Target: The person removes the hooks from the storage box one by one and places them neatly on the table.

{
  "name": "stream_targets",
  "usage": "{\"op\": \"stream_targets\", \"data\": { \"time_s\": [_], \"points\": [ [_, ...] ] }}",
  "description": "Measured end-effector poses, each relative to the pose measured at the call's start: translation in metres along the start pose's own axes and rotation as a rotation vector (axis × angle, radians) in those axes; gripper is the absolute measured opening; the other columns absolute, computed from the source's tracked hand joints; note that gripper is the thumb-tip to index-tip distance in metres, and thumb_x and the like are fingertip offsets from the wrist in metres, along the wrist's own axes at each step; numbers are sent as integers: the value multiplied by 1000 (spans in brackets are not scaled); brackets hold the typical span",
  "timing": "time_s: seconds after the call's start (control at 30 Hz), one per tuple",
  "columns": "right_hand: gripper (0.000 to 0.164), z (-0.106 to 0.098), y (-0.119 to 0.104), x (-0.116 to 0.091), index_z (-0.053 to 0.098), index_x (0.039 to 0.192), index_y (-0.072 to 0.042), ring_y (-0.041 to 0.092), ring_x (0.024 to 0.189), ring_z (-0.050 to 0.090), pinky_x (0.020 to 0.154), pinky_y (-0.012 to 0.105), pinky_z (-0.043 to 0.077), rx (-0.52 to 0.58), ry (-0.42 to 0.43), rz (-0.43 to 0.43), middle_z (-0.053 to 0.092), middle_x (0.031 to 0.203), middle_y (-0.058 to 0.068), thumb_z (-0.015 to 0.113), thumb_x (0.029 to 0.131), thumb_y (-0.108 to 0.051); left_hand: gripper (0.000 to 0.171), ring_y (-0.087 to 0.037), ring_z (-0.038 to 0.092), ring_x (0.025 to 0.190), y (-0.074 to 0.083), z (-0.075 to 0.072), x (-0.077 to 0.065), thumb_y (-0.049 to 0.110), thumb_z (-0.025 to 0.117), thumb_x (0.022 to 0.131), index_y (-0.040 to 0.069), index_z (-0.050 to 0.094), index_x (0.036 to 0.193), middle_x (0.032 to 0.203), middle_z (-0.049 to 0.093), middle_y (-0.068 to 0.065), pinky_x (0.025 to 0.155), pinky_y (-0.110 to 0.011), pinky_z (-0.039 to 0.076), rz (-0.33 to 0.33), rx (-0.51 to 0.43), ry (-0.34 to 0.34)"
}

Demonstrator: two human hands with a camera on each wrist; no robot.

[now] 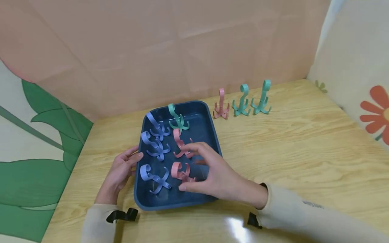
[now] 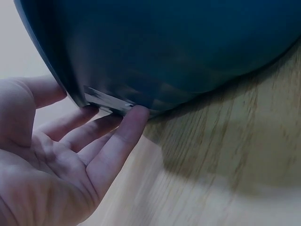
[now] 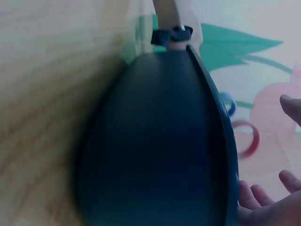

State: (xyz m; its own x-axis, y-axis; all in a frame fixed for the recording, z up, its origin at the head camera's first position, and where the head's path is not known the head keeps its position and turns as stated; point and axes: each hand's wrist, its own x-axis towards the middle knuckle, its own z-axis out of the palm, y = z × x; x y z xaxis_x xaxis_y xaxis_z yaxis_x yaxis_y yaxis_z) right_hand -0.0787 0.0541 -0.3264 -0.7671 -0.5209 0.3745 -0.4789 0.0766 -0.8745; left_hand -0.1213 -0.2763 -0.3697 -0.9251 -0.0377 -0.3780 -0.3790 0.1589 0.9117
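A dark blue tray [image 1: 179, 205] sits on the table, holding hooks with curled tops and splayed prongs. Along its left side are three blue hooks [image 1: 158, 150]. To their right lie a green hook [image 1: 177, 119], a pink hook [image 1: 177, 138] and a nearer pink hook [image 1: 177, 170]. My left hand [image 1: 121, 170] grips the tray's left rim, thumb over the edge and fingers against the outer wall [image 2: 164, 56]. My right hand [image 1: 217, 173] hovers over the tray's right half, thumb and fingers spread near the nearer pink hook, partly hiding it.
Beyond the tray's far right corner, a pink hook [image 1: 221, 104] and two green hooks [image 1: 241, 103] stand on the wooden table [image 1: 304, 152]. A pinkish cloth wall [image 1: 182, 50] rises behind the table. A floral panel [image 1: 358, 84] borders the right side.
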Motion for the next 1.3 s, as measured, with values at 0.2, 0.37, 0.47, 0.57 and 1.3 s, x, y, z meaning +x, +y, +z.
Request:
{"op": "stream_targets", "data": {
  "time_s": [0.2,0.37,0.47,0.57,1.3],
  "points": [
    [73,13,-1,1,50,138,-26,14,121,50,99,44,50,11,-22,26,51,135,-4,90,77,-22,55,-21,68,109,1,1,0,30,60,103,14,44,153,137,61,-14,83,-39,58,5,-5,-2],
    [68,18,2,3,50,138,-21,21,121,52,98,49,50,20,-25,37,52,135,1,87,81,-20,55,-20,68,110,1,1,0,31,60,103,16,44,153,138,60,-13,84,-39,58,-4,-2,-2],
    [64,20,3,4,51,136,-20,18,118,54,97,47,51,43,-32,62,52,134,-2,86,82,-19,55,-19,68,109,1,1,1,31,61,102,16,45,153,138,61,-13,83,-39,58,-2,-2,3],
    [61,22,5,4,52,135,-17,17,113,56,96,45,53,65,-37,66,54,132,-2,84,83,-16,55,-19,69,108,1,1,1,30,60,103,15,45,153,137,61,-13,82,-38,58,5,-11,3],
    [36,29,12,4,64,119,-14,21,101,63,87,39,57,139,12,54,60,121,2,78,87,-4,54,-19,71,104,-3,0,-1,28,59,103,11,45,152,130,66,-11,79,-38,59,31,-32,-8]
  ]
}}
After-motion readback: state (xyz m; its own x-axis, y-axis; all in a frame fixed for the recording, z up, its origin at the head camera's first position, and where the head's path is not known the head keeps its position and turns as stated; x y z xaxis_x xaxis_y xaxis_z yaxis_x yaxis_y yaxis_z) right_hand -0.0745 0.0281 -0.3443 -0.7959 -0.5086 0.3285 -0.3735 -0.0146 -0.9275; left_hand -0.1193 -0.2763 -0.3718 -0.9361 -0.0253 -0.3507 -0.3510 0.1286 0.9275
